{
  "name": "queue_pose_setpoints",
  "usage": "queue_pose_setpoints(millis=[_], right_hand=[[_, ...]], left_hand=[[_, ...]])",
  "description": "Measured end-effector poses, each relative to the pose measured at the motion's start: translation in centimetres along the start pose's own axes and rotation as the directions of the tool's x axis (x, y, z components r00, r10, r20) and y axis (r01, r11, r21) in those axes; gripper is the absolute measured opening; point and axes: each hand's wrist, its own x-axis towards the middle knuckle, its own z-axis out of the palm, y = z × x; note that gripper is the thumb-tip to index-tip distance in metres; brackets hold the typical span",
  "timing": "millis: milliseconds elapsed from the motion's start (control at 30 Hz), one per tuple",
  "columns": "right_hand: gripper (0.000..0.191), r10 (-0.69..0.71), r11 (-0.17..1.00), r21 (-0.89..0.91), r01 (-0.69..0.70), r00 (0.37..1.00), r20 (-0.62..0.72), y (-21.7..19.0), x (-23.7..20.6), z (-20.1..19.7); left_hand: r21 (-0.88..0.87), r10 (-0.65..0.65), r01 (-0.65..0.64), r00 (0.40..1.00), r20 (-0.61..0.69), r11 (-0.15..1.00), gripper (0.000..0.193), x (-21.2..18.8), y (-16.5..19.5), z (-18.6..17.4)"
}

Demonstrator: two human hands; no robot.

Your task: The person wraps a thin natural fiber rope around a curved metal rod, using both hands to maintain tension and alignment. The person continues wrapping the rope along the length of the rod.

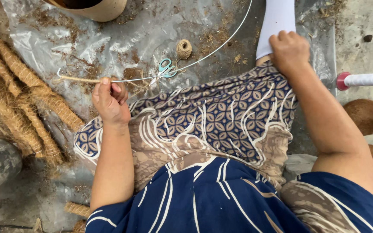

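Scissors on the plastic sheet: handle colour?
Teal, or light blue-green, on the scissors. The head view, the only one, shows it.

Plastic sheet (152,26) — scissors (165,69), twine ball (184,48), fibre ropes (26,90)

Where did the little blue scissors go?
In the head view, the scissors lie on the plastic sheet near the top middle, just below the ball of twine and right of the left hand.

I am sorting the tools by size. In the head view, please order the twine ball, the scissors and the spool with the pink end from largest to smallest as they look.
1. Spool with the pink end, partly cut off by the picture edge.
2. Scissors.
3. Twine ball.
The scissors and the twine ball lie at a similar distance; the spool's nearness is unsure.
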Motion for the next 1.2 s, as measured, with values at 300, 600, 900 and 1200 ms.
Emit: queue_pose_setpoints(millis=[300,600,900,1200], right_hand=[[0.018,0.53,0.781,0.439,-0.444,0.843,-0.092,1.8,-4.2,2.9],[0.018,0.381,0.844,0.432,-0.317,0.922,-0.068,-0.3,-7.9,1.0],[0.017,0.627,0.644,0.564,-0.517,0.779,-0.002,1.7,-4.9,3.4],[0.021,0.655,0.285,0.816,-0.503,0.724,0.218,0.5,-1.6,6.0]], left_hand=[[0.008,0.013,-0.013,1.0,-0.01,1.0,0.036,0.1,-0.2,-1.2],[0.02,0.022,-0.021,0.999,-0.033,1.0,0.035,0.1,-0.4,-1.7],[0.011,0.014,-0.014,0.998,-0.057,1.0,0.034,0.1,-0.3,-1.7],[0.021,0.014,-0.012,0.998,-0.066,1.0,0.034,0.1,-0.5,-2.1]])
